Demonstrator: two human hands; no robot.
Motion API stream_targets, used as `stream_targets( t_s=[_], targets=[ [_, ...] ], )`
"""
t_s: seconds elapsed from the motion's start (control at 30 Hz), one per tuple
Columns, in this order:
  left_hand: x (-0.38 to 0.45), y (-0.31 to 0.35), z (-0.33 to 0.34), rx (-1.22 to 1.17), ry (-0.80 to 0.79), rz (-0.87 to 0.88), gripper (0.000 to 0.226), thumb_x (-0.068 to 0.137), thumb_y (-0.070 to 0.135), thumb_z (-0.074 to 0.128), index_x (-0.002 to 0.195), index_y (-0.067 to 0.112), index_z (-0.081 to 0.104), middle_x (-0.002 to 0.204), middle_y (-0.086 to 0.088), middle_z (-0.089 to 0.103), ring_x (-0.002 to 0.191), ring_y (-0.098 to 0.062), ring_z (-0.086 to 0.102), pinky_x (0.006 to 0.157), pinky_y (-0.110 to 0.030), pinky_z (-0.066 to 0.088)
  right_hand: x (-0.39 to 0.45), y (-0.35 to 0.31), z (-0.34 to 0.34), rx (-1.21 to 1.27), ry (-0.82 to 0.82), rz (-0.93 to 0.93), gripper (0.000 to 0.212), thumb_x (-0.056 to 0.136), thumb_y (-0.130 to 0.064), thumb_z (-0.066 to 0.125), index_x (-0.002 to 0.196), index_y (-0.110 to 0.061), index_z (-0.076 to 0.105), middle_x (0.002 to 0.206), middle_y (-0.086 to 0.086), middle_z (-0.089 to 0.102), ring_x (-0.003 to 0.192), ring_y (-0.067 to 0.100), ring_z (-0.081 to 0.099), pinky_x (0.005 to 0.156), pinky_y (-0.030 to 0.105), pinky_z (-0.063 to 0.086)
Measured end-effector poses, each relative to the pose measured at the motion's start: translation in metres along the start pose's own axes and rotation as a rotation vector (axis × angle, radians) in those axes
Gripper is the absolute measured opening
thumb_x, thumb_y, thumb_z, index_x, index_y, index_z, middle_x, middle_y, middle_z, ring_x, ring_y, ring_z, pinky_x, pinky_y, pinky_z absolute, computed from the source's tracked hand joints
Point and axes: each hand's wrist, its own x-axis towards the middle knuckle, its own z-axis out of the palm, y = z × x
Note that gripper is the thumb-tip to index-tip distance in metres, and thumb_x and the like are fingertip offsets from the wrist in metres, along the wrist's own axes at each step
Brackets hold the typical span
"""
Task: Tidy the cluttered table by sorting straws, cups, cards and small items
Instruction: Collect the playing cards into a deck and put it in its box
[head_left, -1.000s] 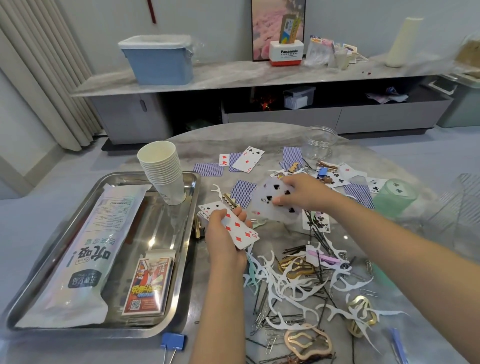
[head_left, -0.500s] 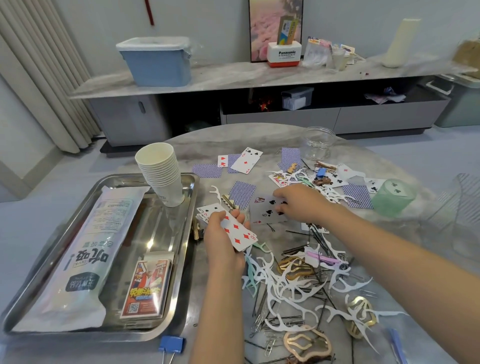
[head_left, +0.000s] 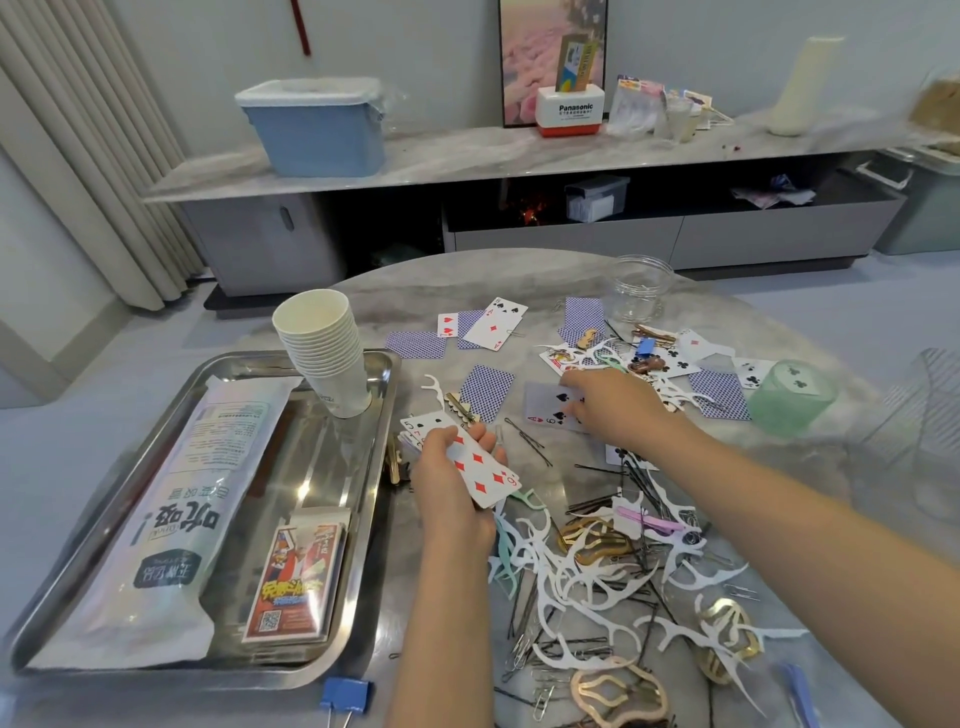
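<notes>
Left hand (head_left: 457, 483) grips a card stack (head_left: 467, 457); right hand (head_left: 610, 410) pinches spade cards (head_left: 548, 410): slide them flat onto the stack.

Soft, even indoor light; we see a wide-angle view that smears toward its right edge.

We find the room bright without harsh shadows. Glare streaks the steel tray (head_left: 332, 467), and a pale sheen lies on the tabletop (head_left: 467, 275). The curtain (head_left: 93, 156) and the shelf (head_left: 467, 161) bow with lens distortion. At the right edge, a clear container (head_left: 930, 415) and the green cup (head_left: 792, 397) look hazy. Our right hand (head_left: 613, 410) is slightly motion-blurred.
</notes>
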Motion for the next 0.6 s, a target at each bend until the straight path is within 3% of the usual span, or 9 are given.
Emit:
stream_targets(
  t_s=[0.1, 0.17, 0.23, 0.3, 0.4, 0.5, 0.6],
  targets=[
    [0.004, -0.001, -0.001, -0.001, -0.009, -0.005, 0.022, 0.094, 0.015, 0.046, 0.081, 0.005, 0.059, 0.072, -0.011, 0.066, 0.074, -0.023, 0.061, 0.081, -0.034, 0.049, 0.0, 0.001, -0.007, 0.078, 0.091, -0.008, 0.017, 0.097, -0.026, 0.044, 0.089, -0.017, 0.056, 0.088, 0.005, 0.06, 0.091, 0.029, 0.058, 0.063, 0.029, 0.036],
    [0.007, -0.002, -0.002, -0.002, -0.012, -0.012, 0.022, 0.094, 0.016, 0.046, 0.082, 0.004, 0.06, 0.075, -0.012, 0.066, 0.074, -0.022, 0.061, 0.079, -0.033, 0.049, 0.001, 0.001, -0.013, 0.07, 0.027, -0.024, 0.02, 0.096, -0.029, 0.044, 0.076, -0.024, 0.047, 0.085, 0.002, 0.054, 0.087, 0.027, 0.055, 0.064, 0.029, 0.036],
    [0.009, -0.005, -0.003, 0.003, -0.022, -0.019, 0.023, 0.094, 0.017, 0.046, 0.081, 0.004, 0.06, 0.067, -0.01, 0.068, 0.074, -0.022, 0.061, 0.077, -0.032, 0.049, 0.004, 0.001, -0.013, 0.016, -0.081, -0.039, 0.012, 0.094, -0.032, 0.047, 0.1, -0.026, 0.056, 0.101, 0.004, 0.058, 0.097, 0.026, 0.055, 0.071, 0.03, 0.04],
    [0.009, -0.006, -0.004, 0.013, -0.03, -0.02, 0.023, 0.094, 0.017, 0.046, 0.081, 0.005, 0.061, 0.066, -0.009, 0.069, 0.076, -0.022, 0.061, 0.079, -0.033, 0.05, 0.003, -0.001, -0.007, 0.014, -0.103, -0.041, 0.028, 0.093, -0.035, 0.05, 0.119, -0.023, 0.054, 0.105, 0.003, 0.06, 0.1, 0.024, 0.056, 0.071, 0.029, 0.041],
    [0.011, -0.005, -0.004, -0.005, -0.043, -0.02, 0.023, 0.094, 0.017, 0.045, 0.081, 0.004, 0.06, 0.063, -0.009, 0.068, 0.072, -0.021, 0.059, 0.076, -0.032, 0.048, 0.002, -0.004, -0.001, 0.019, -0.027, -0.051, 0.018, 0.095, -0.032, 0.049, 0.094, -0.017, 0.059, 0.086, 0.002, 0.057, 0.09, 0.025, 0.058, 0.063, 0.027, 0.037],
    [0.012, -0.005, -0.004, 0.003, -0.045, -0.01, 0.023, 0.094, 0.017, 0.045, 0.08, 0.005, 0.059, 0.056, -0.006, 0.067, 0.069, -0.02, 0.058, 0.073, -0.031, 0.047, 0.004, -0.004, -0.009, 0.151, 0.064, 0.013, 0.032, 0.096, -0.026, 0.047, 0.066, -0.016, 0.042, 0.067, -0.001, 0.044, 0.075, 0.025, 0.048, 0.058, 0.029, 0.032],
    [0.011, -0.007, -0.003, 0.024, -0.051, -0.009, 0.024, 0.094, 0.016, 0.045, 0.081, 0.003, 0.06, 0.069, -0.011, 0.067, 0.07, -0.02, 0.059, 0.072, -0.031, 0.048, 0.007, -0.003, -0.019, 0.443, 0.06, 0.13, 0.039, 0.097, -0.026, 0.047, 0.062, -0.019, 0.031, 0.064, -0.001, 0.037, 0.061, 0.017, 0.038, 0.051, 0.027, 0.024]
  ],
)
